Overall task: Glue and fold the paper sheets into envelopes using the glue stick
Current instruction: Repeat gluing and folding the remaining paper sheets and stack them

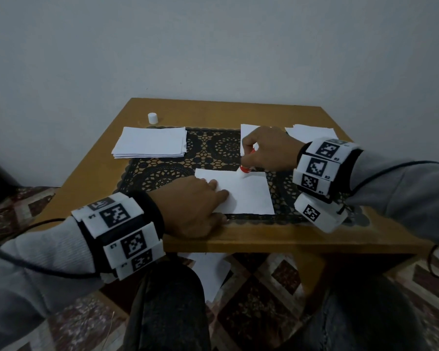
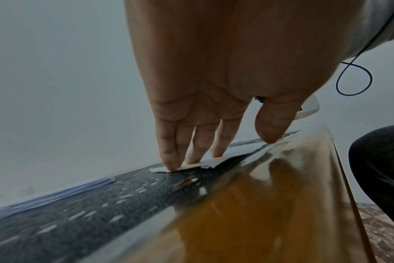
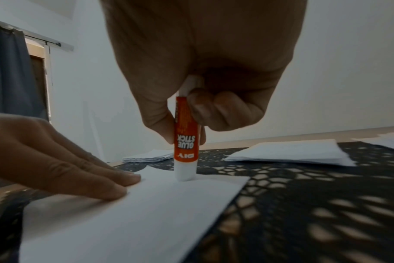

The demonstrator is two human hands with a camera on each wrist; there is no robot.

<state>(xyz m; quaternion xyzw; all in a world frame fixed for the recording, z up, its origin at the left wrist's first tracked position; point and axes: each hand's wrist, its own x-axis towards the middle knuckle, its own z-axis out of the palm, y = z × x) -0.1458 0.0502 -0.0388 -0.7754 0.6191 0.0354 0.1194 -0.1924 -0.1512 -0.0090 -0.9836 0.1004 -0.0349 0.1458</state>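
A white paper sheet (image 1: 246,193) (image 3: 128,217) lies on the black lace mat (image 1: 213,153) near the table's front edge. My left hand (image 1: 200,201) (image 2: 191,147) rests flat on the sheet's left part, fingers straight and pressing it down. My right hand (image 1: 264,150) (image 3: 187,124) grips an orange and white glue stick (image 1: 244,170) (image 3: 186,138), held upright with its white tip touching the sheet near the far edge. The paper sheet (image 2: 205,162) shows under my fingertips in the left wrist view.
A stack of white sheets (image 1: 150,143) (image 3: 146,156) lies at the mat's far left, with the white glue cap (image 1: 152,118) behind it. More paper (image 1: 312,134) (image 3: 290,153) lies at the far right. The wooden table (image 1: 264,239) ends just before my knees. Sheets (image 1: 211,272) lie on the patterned floor.
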